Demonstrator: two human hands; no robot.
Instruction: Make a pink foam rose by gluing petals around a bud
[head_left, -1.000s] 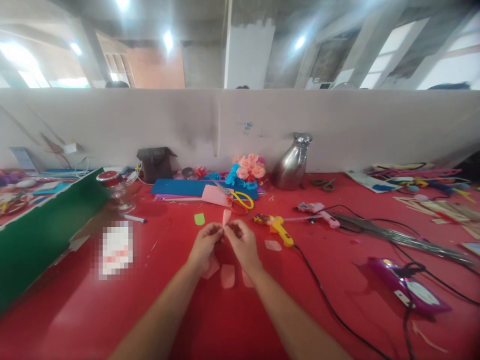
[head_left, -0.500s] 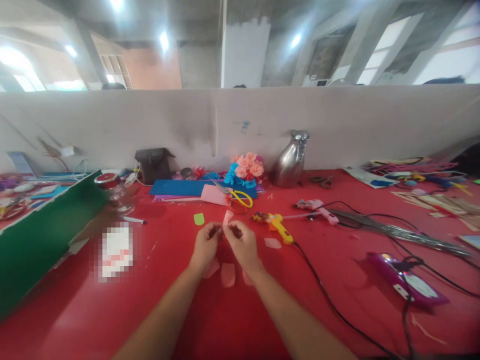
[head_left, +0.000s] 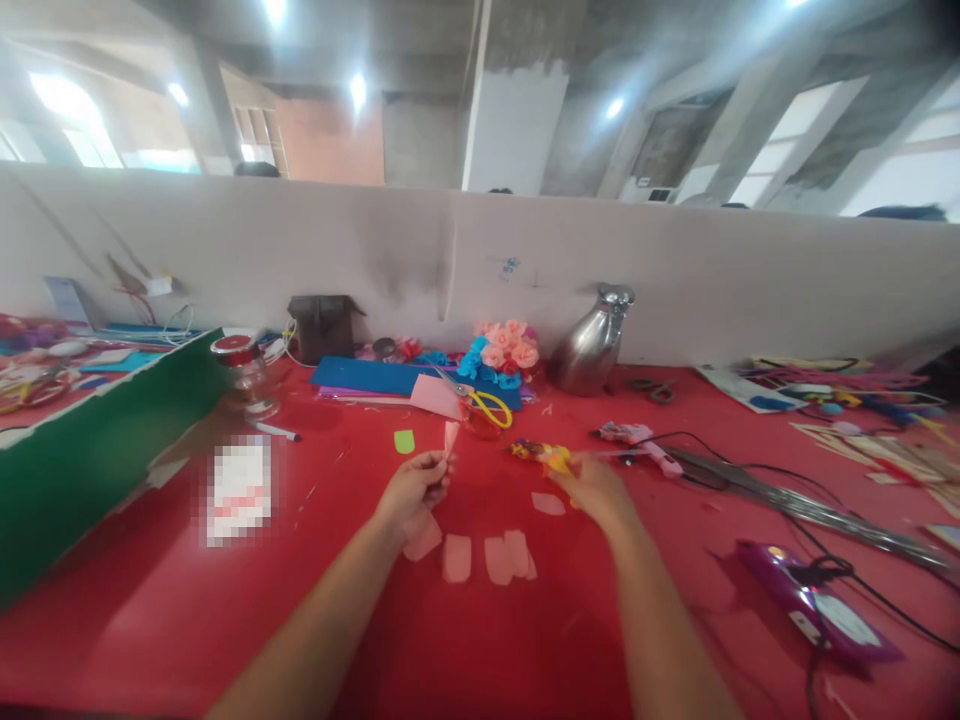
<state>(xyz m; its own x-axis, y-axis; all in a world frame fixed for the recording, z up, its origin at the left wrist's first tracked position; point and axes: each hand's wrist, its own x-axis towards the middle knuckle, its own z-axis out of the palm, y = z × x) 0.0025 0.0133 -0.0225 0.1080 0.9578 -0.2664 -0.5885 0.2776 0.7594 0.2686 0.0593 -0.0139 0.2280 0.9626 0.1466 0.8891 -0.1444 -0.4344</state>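
My left hand (head_left: 414, 490) is closed, pinching the lower end of a small rolled piece of pink paper (head_left: 450, 438) that points up. To the right, my right hand (head_left: 600, 492) has its fingers round the handle of a yellow hot glue gun (head_left: 556, 458), whose nozzle faces left; the hand covers most of the handle. Between the arms lie several pink paper petals (head_left: 457, 558), cut with rounded ends. One more pink petal (head_left: 548, 503) rests just below the glue gun. A lime green paper piece (head_left: 404, 442) lies beyond my left hand.
Yellow-handled scissors (head_left: 489, 408) lie on blue sheets (head_left: 367, 375) near paper flowers (head_left: 510, 345). A steel jug (head_left: 596, 340) stands by the partition. At right are a pink glue gun (head_left: 652, 450) and a purple power strip (head_left: 817, 605) with cords. A green board (head_left: 112, 460) and a jar (head_left: 247, 378) stand left.
My right hand has let go of the pink paper and moved right onto the yellow glue gun. My left hand keeps hold of the paper. The camera view has shifted slightly.
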